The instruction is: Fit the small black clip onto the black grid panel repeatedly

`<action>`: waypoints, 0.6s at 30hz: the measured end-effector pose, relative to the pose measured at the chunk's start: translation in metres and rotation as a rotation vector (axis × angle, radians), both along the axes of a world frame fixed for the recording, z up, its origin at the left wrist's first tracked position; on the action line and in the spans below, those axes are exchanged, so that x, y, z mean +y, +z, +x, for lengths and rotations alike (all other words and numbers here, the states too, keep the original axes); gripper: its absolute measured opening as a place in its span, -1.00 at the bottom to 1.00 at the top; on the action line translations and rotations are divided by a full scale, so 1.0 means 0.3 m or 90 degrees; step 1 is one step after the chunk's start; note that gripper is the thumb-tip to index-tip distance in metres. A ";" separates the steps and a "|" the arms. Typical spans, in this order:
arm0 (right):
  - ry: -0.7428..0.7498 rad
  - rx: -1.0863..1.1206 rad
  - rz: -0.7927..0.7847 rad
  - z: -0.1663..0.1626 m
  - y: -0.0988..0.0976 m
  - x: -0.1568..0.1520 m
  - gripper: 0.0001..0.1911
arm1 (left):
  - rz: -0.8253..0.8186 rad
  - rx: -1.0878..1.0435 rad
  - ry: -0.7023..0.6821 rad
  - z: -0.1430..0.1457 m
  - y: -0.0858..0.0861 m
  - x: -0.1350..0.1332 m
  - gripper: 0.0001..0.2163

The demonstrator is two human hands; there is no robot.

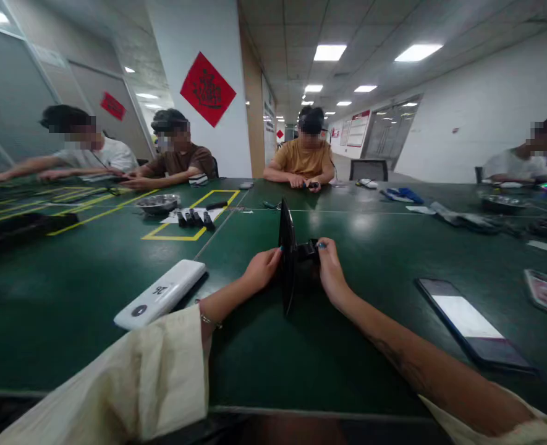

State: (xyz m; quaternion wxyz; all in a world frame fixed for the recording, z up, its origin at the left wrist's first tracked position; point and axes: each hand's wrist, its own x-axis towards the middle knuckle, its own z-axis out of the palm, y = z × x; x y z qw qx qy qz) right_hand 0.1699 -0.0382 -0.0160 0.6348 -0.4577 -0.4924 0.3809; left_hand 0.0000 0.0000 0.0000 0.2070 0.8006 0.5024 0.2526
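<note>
Black panel [288, 281] upright; left hand [262, 269], grip clamped on it; right hand [331, 269], grip clamped on black fitting [307, 250] (right of panel).

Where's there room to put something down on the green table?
Bare green table shows between the right grip and the phone with the bright screen. Another patch lies between the forearms, on the near side of the black panel. It's crowded far right, around the bowl and grey wrapping, and at the yellow rectangle with black pieces.
</note>
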 end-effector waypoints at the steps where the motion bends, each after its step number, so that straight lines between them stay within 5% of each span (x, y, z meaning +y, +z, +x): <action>1: 0.001 0.004 -0.001 -0.002 0.000 0.000 -0.84 | 0.004 0.000 0.008 0.003 0.000 -0.002 -0.64; 18: 0.023 -0.028 0.011 -0.001 -0.013 0.001 -0.82 | 0.038 -0.073 -0.001 -0.005 -0.016 0.000 -0.73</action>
